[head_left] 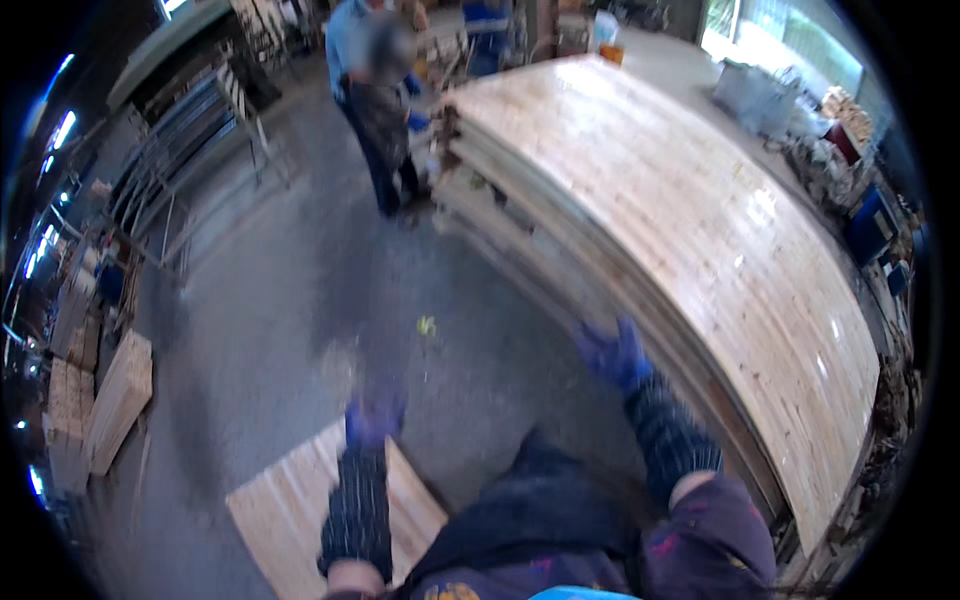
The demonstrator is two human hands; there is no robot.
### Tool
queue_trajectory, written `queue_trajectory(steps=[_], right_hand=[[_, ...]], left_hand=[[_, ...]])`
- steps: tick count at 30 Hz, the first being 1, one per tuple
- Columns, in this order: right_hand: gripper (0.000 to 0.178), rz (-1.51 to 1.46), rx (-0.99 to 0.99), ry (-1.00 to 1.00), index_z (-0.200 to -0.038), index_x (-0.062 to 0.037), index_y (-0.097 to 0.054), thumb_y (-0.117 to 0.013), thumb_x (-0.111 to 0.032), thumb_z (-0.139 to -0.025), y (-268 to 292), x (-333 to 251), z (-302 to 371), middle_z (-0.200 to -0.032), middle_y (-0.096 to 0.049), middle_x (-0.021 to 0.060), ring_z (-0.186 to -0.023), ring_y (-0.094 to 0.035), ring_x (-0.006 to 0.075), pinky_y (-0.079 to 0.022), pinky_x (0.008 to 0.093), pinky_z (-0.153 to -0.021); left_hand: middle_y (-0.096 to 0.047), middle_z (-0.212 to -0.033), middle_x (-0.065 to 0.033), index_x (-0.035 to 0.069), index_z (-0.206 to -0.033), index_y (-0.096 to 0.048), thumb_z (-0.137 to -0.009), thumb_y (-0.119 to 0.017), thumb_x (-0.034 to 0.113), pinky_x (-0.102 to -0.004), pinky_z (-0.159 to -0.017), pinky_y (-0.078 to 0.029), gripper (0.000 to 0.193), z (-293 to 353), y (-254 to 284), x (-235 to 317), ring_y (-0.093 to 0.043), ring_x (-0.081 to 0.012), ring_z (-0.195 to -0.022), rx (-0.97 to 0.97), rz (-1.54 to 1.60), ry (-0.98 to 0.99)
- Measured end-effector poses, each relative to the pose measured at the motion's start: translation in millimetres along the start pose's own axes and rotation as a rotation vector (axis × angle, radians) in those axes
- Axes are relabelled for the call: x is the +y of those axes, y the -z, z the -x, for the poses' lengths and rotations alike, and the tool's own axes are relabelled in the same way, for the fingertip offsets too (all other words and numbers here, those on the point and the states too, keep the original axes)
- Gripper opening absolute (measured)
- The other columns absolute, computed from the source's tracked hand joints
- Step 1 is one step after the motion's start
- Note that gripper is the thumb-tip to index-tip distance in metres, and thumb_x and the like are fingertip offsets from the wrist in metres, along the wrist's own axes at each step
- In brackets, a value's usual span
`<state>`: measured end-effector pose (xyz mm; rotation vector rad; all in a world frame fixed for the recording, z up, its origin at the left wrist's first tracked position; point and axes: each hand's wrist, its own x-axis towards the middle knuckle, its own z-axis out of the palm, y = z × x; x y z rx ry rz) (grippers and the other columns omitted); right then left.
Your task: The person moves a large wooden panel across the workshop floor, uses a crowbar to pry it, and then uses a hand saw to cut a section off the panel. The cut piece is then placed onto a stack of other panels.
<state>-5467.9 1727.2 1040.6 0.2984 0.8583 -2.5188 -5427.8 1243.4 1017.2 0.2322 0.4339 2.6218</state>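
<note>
My right hand [615, 355], in a blue-purple glove, is beside the near long edge of a tall stack of wide wooden panels [690, 220]. Its fingers are spread and hold nothing; whether they touch the stack's side I cannot tell. My left hand [375, 415], gloved in the same colour, hangs over the far edge of a smaller light wood panel [290, 510] low at my left. Motion smears its fingers, so their grip does not show. Dark striped sleeves cover both forearms.
Another person [375, 110] in blue stands at the stack's far left end. Wooden boards [120, 400] are piled at the left, with a metal frame rack [190, 140] beyond. Grey bags [755, 100] and scrap lie past the stack. A small yellow-green scrap [427, 326] is on the concrete floor.
</note>
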Motion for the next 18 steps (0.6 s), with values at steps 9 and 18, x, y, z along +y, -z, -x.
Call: queue_trajectory(steps=[9,18], right_hand=[[0.086,-0.156,-0.779,-0.285,-0.130,0.0061,-0.029,-0.032,-0.065,-0.082,-150.1,-79.4,-200.3,-0.124,-0.045,0.0241,-0.108,-0.050,0.0310,-0.033,0.0399,-0.099],[0.093,0.108,-0.446,-0.310,-0.134,0.0048,-0.021,-0.042,-0.066,-0.078,-185.4,-187.6,-297.0,-0.140,-0.025,0.0193,-0.129,-0.027,0.0299,-0.026,0.0402,-0.105]], left_hand=[[-0.036,-0.132,-0.0222,-0.003,-0.132,-0.027,-0.093,-0.032,0.034,-0.0478,-0.102,-0.030,0.054,-302.9,-187.6,-10.7,-0.037,-0.0338,-0.122,-0.130,-0.206,0.499],[-0.033,-0.136,-0.0193,-0.002,-0.135,-0.023,-0.089,-0.045,0.038,-0.0501,-0.101,-0.030,0.064,-459.0,-156.2,65.5,-0.035,-0.0321,-0.124,-0.141,-0.361,0.631]])
